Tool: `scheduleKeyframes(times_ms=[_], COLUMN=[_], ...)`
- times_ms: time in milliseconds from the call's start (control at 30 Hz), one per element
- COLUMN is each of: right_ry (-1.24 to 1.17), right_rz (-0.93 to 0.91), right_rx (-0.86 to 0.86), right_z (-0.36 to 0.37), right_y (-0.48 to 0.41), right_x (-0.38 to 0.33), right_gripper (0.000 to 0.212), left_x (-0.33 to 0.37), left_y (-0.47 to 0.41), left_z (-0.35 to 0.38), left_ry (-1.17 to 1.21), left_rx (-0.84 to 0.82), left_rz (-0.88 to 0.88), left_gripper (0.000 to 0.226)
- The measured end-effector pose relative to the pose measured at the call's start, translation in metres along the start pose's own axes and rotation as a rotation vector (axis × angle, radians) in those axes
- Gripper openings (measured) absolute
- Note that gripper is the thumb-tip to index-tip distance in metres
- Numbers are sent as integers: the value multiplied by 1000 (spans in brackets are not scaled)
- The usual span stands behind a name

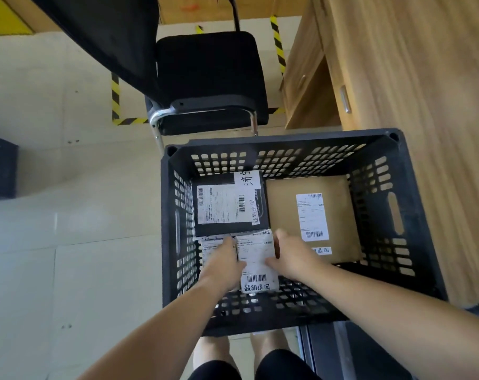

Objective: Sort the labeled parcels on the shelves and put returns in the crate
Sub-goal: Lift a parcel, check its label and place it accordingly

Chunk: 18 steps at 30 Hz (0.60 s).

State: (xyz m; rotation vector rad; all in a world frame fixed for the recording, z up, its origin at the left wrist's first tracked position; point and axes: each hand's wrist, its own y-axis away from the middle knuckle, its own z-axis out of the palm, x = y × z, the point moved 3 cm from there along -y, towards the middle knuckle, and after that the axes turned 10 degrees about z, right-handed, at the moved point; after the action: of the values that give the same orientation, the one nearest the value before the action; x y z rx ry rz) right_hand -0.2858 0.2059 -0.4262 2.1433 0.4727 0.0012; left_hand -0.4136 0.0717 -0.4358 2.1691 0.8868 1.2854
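Parcels, four in number, lie on the bottom of a black plastic crate (287,140) with grid-perforated walls, a thick smooth rim and oval handle slots. The crate stands on the pale tiled floor (54,215), just beside a wooden desk (411,78) with a light grain pattern.

At the far left of the crate is a black box (227,201), rectangular, with one big white printed label and one smaller handwritten sticker. To its right is a flat brown cardboard box (285,209), matte, with one narrow white label with barcodes. Near the front is a white parcel (256,259), oblong and almost covered by a printed label. A second white parcel (208,244) lies touching its left side and is mostly hidden.

Both hands reach into the crate. The right hand (295,259) grips the right edge of the white parcel: the thumb lies on top and the fingers curl round the side. The left hand (223,263) lies at the left edge of this parcel with fingers stretched forward; whether it really grips, I cannot tell.

Behind the crate stands one black padded chair (208,67) with chrome tube legs. Yellow-and-black tape (115,97) marks the floor.
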Motion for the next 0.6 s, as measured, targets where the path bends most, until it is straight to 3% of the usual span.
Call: scheduleKeyframes(times_ms=[100, 200, 333, 467, 600], right_ry=[240, 434, 519, 524, 399], right_rz=[-354, -538, -577, -509, -470], right_rx=[139, 117, 62, 16, 16], right_z=[-9, 1, 16, 29, 39], right_y=[11, 6, -11, -32, -40], right_x=[-3, 3, 9, 13, 8], right_gripper=[60, 70, 72, 79, 44], left_x=[13, 15, 4, -10, -17], left_y=[5, 5, -3, -13, -17], left_z=[-8, -3, 5, 14, 16], left_ry=[-455, -805, -936, -970, -979], left_rx=[3, -135, -243, -368, -435], left_rz=[292, 531, 556, 435, 390], left_gripper=[65, 62, 58, 77, 80])
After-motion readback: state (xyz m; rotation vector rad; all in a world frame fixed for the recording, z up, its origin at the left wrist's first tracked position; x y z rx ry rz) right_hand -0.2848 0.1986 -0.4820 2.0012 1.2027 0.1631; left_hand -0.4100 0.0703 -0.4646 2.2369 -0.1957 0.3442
